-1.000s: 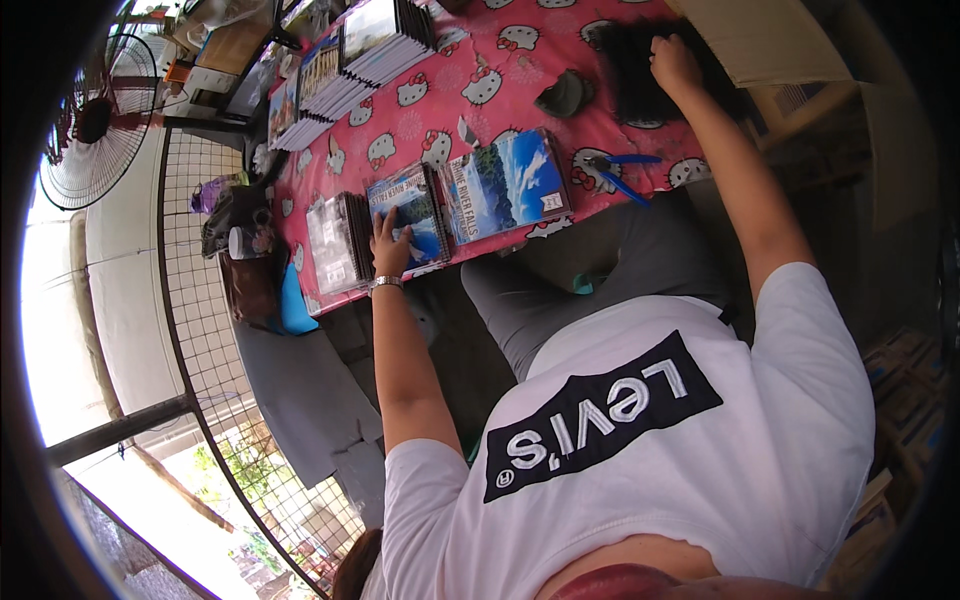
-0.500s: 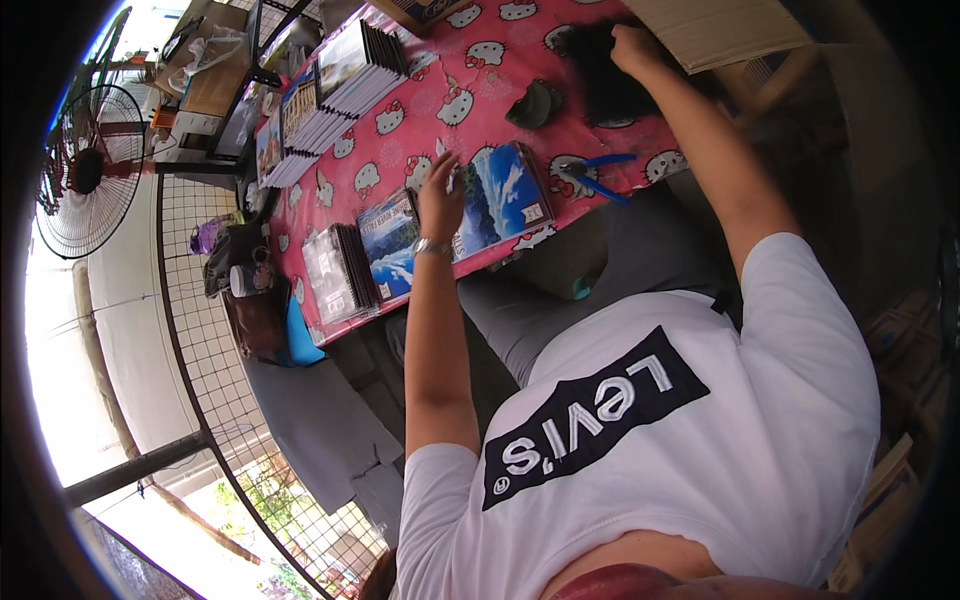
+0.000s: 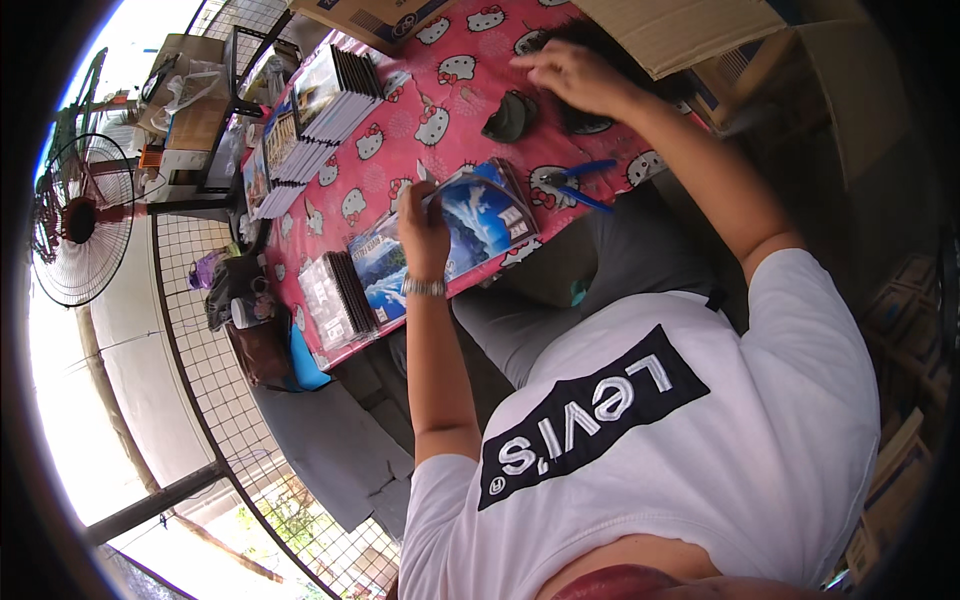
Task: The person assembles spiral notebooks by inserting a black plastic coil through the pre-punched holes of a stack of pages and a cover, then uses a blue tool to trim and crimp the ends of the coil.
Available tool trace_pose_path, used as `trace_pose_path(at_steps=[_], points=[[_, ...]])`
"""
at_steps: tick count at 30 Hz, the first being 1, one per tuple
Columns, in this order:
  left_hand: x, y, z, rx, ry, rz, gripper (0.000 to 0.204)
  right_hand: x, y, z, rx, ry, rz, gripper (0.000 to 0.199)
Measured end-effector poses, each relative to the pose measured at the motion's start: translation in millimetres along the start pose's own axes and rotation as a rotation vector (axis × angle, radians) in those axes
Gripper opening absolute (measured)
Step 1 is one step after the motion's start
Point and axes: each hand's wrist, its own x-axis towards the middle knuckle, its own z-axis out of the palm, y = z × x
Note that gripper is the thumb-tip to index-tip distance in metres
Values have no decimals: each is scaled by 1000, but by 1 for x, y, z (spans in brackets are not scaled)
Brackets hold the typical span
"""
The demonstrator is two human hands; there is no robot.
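Picture-covered booklets (image 3: 385,270) in blue and green lie along the near edge of the table. My left hand (image 3: 424,235) is over them with curled fingers, gripping the upper edge of a booklet; its fingertips are partly hidden. Farther right, my right hand (image 3: 578,76) is over the table beside a dark, bristly black heap (image 3: 590,118). Its fingers stretch leftward and are slightly blurred, with nothing visible in them. Blue-handled pliers (image 3: 582,183) lie right of the booklets. A dark green object (image 3: 510,117), its kind unclear, sits between the pliers and the far side.
Stacks of spiral-bound booklets (image 3: 318,115) stand at the far left on the pink patterned tablecloth (image 3: 432,128). Plastic-covered, black-bound booklets (image 3: 338,298) lie at the near left corner. Cardboard boxes (image 3: 665,35) border the far right. A fan (image 3: 82,220) stands left, beside wire mesh.
My right hand has moved left off the black heap, its closed fingers now extended. My left hand has shifted slightly nearer me, its fingers now curled at the booklet edge. The view has turned a little.
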Motion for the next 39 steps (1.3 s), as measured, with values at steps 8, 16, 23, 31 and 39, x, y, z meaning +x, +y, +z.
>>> trace_pose_path(at_steps=[8, 16, 23, 31, 39], points=[[-39, 60, -23, 307, -42, 179, 36, -39, -96, 8, 537, -212, -45, 19], [-55, 79, -21, 346, -11, 118, 19, -46, -119, 5, 402, -237, -220, 26], [-52, 80, -20, 324, 16, 158, 15, -55, -129, 9, 551, -372, -44, 27], [-33, 85, -10, 321, -5, 217, 29, -49, -136, 8, 503, -331, 54, 31], [-5, 57, -12, 314, -87, 262, 25, -7, -138, 8, 394, -511, 102, 30]])
